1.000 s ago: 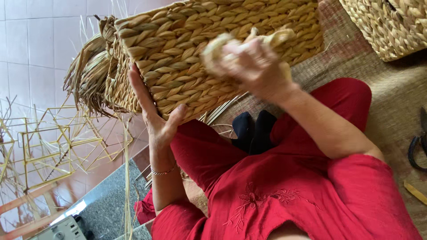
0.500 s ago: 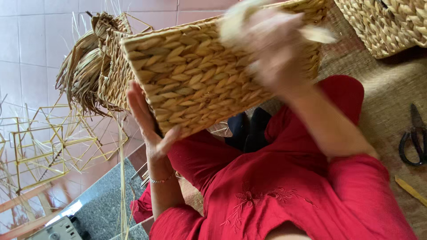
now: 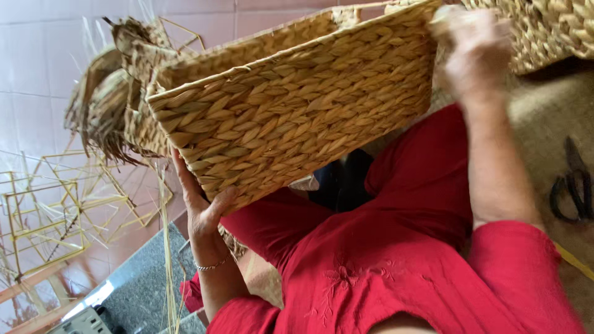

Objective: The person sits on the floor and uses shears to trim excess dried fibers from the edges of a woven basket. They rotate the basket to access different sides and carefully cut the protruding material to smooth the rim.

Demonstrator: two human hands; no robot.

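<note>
A large rectangular woven basket (image 3: 291, 117) of pale braided straw fills the upper middle of the head view and is held above the lap of a person in red clothing (image 3: 396, 266). Compared with a second ago, the basket has been turned and swung across: its open rim and inside wall are now seen at the top, where before only a flat woven side was shown, and it sits larger and closer in the view. The unfinished end, a loose tuft of straw ends (image 3: 105, 117), is still carried at the far left. The basket is propped from below by the left hand (image 3: 201, 207), whose open palm and spread fingers are pressed flat against the lower corner; nothing is closed around. The right hand (image 3: 473, 55) has been moved from the middle of the woven side up to the top right corner of the basket, where its grip is blurred by motion, so it cannot be told whether the fingers are closed on the rim or on a strand. The work thus appears to have been shifted to that corner. A second basket (image 3: 550, 31) is seen at the top right, thin yellow wire frames (image 3: 55, 204) on the tiled floor (image 3: 37, 68) at left, and dark scissors (image 3: 572, 185) on a woven mat (image 3: 557, 117) at right.
</note>
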